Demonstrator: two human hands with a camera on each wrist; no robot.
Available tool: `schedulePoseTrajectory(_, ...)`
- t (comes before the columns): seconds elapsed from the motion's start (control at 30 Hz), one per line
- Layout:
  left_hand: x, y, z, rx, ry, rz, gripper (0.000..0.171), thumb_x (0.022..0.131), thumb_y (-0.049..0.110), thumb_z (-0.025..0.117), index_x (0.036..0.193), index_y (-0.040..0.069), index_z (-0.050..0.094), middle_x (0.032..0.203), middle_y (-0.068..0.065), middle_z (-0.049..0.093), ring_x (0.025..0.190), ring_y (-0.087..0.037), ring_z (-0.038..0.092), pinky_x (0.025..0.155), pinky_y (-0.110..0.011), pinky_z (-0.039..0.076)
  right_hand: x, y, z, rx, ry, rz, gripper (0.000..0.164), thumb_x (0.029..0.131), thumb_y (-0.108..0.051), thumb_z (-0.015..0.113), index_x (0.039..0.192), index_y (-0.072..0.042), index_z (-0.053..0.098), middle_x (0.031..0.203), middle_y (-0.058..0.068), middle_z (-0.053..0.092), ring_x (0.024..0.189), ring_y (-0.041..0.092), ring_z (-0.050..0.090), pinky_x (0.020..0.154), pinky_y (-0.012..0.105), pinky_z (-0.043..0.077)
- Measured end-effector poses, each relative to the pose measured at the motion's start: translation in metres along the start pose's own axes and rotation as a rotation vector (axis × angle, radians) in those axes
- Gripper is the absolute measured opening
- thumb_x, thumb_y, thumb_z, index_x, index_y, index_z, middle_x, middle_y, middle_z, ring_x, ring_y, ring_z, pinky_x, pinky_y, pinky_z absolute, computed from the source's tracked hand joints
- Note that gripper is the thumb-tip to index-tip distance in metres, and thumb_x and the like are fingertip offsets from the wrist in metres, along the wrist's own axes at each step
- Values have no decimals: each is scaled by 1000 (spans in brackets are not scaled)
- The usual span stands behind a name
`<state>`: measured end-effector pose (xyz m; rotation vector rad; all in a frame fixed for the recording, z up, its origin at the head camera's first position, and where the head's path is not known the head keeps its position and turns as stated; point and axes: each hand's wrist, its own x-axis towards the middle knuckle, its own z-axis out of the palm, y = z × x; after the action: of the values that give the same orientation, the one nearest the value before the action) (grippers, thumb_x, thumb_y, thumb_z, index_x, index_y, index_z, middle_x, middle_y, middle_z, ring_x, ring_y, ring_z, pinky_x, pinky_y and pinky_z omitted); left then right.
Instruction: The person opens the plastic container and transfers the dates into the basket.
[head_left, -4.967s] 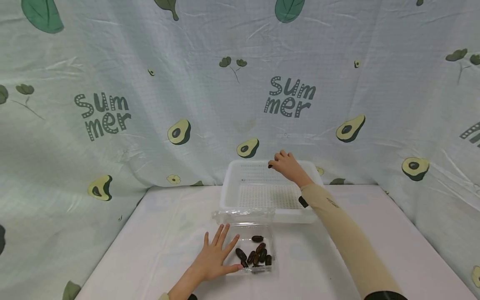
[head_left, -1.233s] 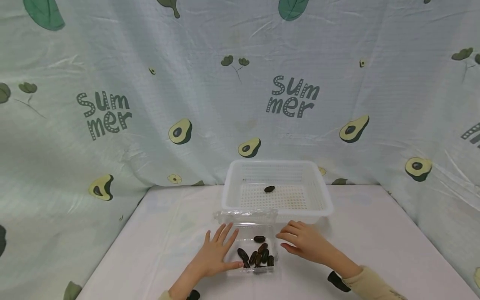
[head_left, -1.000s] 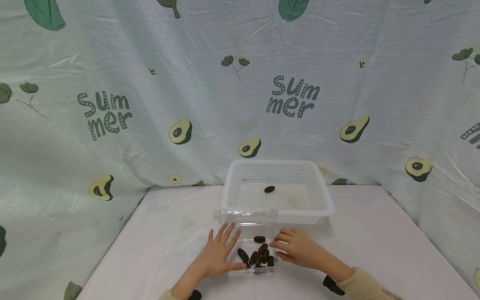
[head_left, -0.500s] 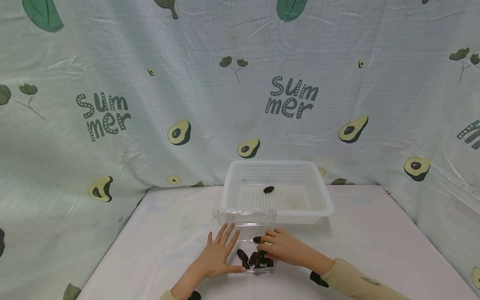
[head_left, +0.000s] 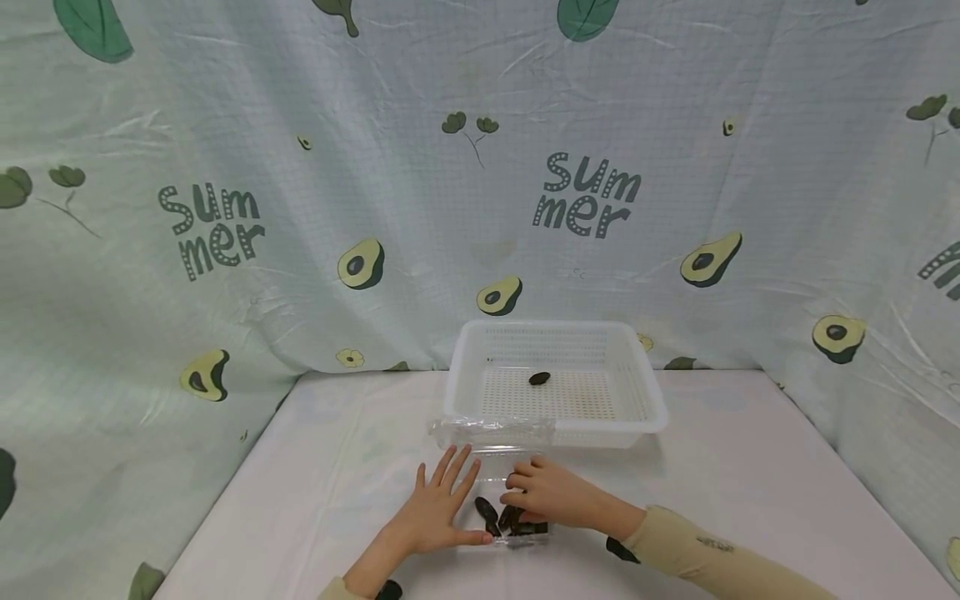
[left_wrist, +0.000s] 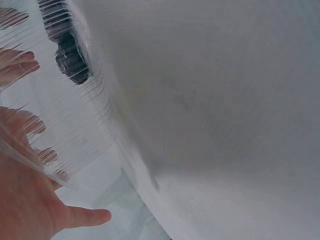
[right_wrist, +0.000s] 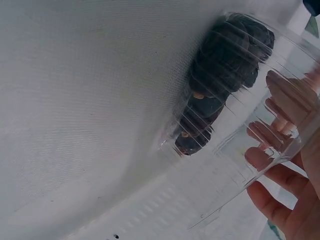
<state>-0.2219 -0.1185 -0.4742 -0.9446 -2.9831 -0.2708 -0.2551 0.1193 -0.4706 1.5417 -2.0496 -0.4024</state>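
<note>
A clear plastic clamshell box (head_left: 491, 468) lies open in front, holding several dark, glossy dates (head_left: 486, 508). My left hand (head_left: 427, 508) is spread along its left side, thumb at the near corner. My right hand (head_left: 551, 493) reaches in over the right side, fingers bent low above the dates; the fingertips cover part of the pile, and I cannot tell whether they grip one. In the right wrist view, dates (right_wrist: 220, 65) show through the clear wall beside the right fingers (right_wrist: 272, 202). Through the box in the left wrist view, a date (left_wrist: 72, 59) appears beyond the left hand (left_wrist: 25, 200).
Behind the box stands a white perforated basket (head_left: 648, 392) with a single date (head_left: 539, 378) on its floor. The box's clear lid (head_left: 495, 432) folds back towards the basket's front rim. A white cloth covers the table (head_left: 720, 467), and a printed curtain (head_left: 420, 192) hangs behind.
Five seconds ago my right hand held a date over the basket; now one lies there. The right hand has come back and moved left into the box. The left hand has stayed put.
</note>
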Motion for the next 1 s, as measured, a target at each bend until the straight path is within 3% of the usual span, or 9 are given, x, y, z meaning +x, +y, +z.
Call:
schedulePoseTrajectory(0.33,0,0,1,5,7,10,96,74,71,44,144,13,15,151,-11,5,138,-36,6,92,-69,22,11,-3,3,-47,-39,-38,36,76,-57,53,102,-33,58,87,-16,55,77,3,45,59,18,24)
schedulePoseTrajectory(0.5,0,1,1,0,6,11,96,74,72,44,144,13,15,151,-12,5,138,-36,6,91,-69,22,11,-4,6,-18,-51,-30,36,77,-58,51,102,-32,57,85,-15,54,75,3,45,58,18,25)
schedulePoseTrajectory(0.8,0,1,1,-9,11,8,97,74,73,43,144,13,16,151,-11,4,138,-36,5,92,-69,22,13,-3,7,51,-66,-31,26,79,-54,54,89,-31,59,81,-14,52,71,2,43,58,17,21)
schedulePoseTrajectory(1.0,0,-1,2,-10,6,4,96,74,72,45,144,14,14,152,-10,3,138,-35,5,92,-69,22,14,-3,6,99,-83,-30,21,79,-52,54,84,-32,59,84,-15,52,72,2,43,59,16,26)
